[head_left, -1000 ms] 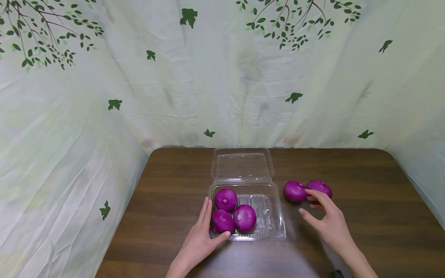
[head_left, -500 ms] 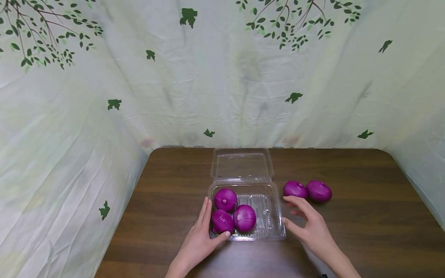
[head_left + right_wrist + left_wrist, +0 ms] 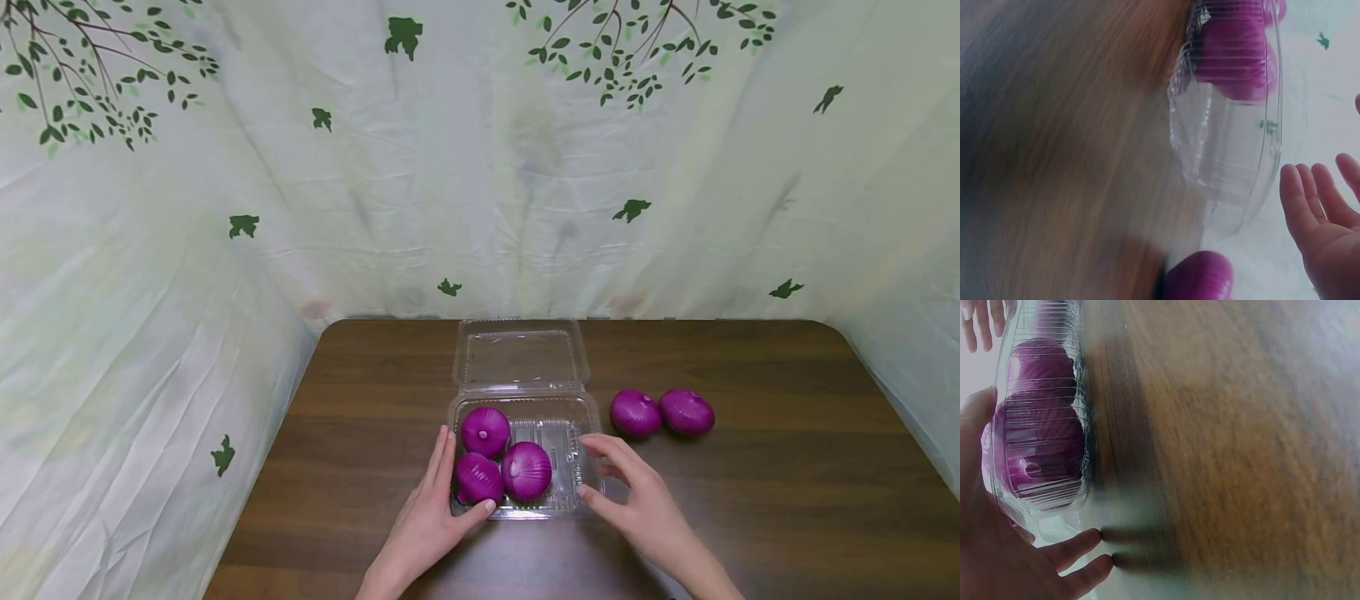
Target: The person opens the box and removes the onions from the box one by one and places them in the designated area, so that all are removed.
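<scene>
A clear plastic clamshell container lies on the table, with its lid folded back behind it. Three red onions sit in its left half: one at the back, one at the front and one toward the middle. My left hand rests at the left front corner, fingers straight along the side and thumb at the front rim. Over the container's right edge is my right hand, thumb and fingers apart with nothing between them. In the right wrist view, the right fingers are beside the container's rim.
Two more red onions, a left one and a right one, lie side by side on the wooden table, right of the container. A pale cloth backdrop printed with leaves hangs behind the table's back edge.
My right hand has moved left and slightly toward me, from the two loose onions to above the container's right edge. My left hand, the container and the onions have stayed in place.
</scene>
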{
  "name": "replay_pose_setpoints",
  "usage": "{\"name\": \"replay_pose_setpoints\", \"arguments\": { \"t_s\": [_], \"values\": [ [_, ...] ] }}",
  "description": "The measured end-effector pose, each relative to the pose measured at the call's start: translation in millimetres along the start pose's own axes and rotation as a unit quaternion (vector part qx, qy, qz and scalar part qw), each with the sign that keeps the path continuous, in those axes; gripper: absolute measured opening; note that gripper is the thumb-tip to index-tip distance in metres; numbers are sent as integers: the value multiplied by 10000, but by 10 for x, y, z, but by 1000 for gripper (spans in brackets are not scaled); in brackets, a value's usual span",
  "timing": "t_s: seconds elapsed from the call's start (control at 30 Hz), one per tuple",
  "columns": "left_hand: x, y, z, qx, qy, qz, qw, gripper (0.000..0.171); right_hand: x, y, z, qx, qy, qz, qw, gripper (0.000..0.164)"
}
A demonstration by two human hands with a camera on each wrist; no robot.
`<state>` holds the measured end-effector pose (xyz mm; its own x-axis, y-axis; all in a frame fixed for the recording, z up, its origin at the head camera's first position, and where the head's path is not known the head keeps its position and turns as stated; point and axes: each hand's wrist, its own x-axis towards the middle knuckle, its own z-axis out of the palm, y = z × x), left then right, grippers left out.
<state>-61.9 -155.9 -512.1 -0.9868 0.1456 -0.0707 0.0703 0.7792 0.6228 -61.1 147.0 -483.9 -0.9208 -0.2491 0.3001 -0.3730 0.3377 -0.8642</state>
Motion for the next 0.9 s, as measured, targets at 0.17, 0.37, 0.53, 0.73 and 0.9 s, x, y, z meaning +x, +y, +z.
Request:
{"name": "replay_pose_setpoints", "arguments": {
  "t_s": [0.17, 0.37, 0.53, 0.73, 0.9],
  "values": [
    [1, 3, -5, -11, -2, -14, 10000, 111, 33, -22, 103, 45, -92, 149, 9998, 62],
    [0, 1, -4, -16, 7, -12, 10000, 111, 88, -71, 206, 104, -273, 317, 9991, 62],
    [-3, -4, 0, -51, 18, -13, 10000, 111, 159, -49, 259, 143, -421, 674, 9967, 61],
    [-6, -7, 9, -74, 5, -28, 10000, 110, 241, -48, 330, 117, -554, 987, 9935, 60],
    [-5, -9, 11, -103, 17, 15, 9999, 110, 289, -20, 393, 220, -667, 1023, 9923, 59]
  ]
}}
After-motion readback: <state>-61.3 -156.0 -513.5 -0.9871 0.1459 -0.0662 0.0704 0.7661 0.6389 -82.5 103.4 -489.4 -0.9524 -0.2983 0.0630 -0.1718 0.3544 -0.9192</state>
